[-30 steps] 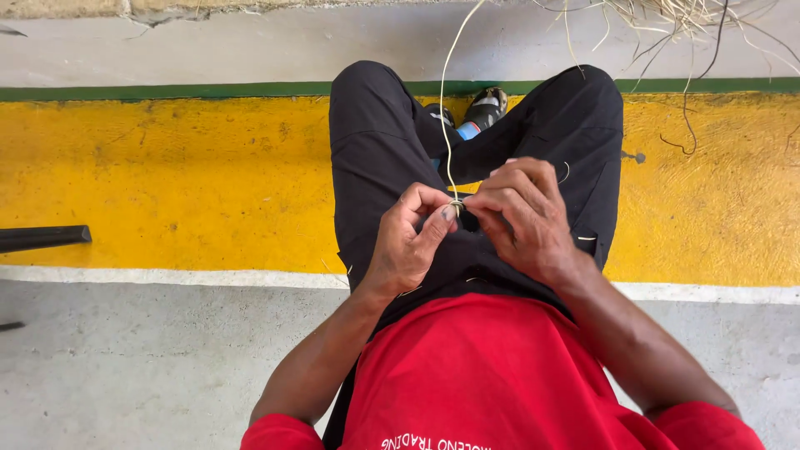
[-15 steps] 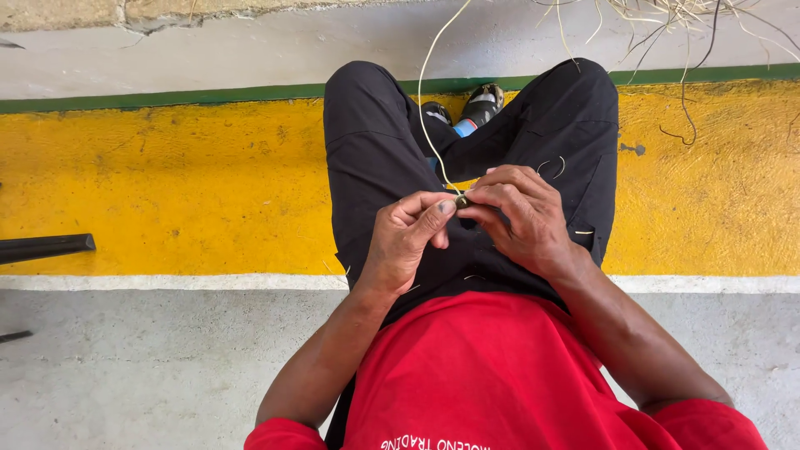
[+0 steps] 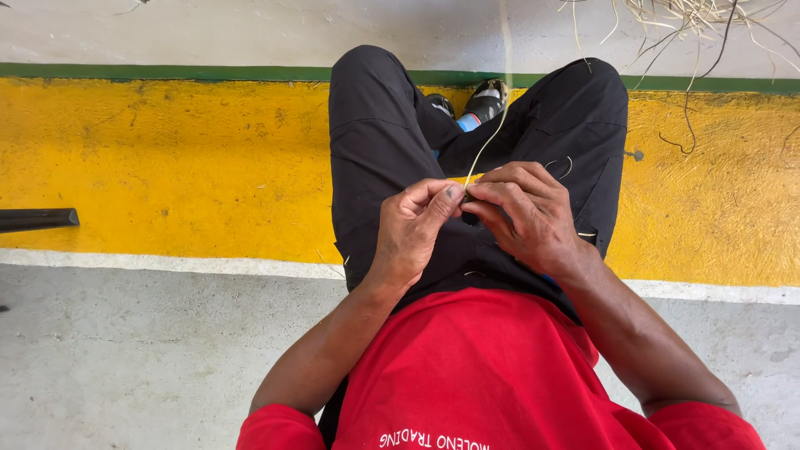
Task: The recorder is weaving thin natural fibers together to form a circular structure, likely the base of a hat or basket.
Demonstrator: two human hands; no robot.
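Pale, thin straw-like fibre strand (image 3: 486, 143) pinched between my two hands above lap, rising from fingertips toward top of view. My left hand (image 3: 414, 225) closed, thumb and forefinger gripping strand's lower end; my right hand (image 3: 527, 212) closed on same spot, fingertips touching left's. Black trousers (image 3: 375, 142) beneath, legs crossed. Yellow painted floor band (image 3: 167, 158) under legs; loose dry fibre bundle (image 3: 692, 17) at top right, well apart.
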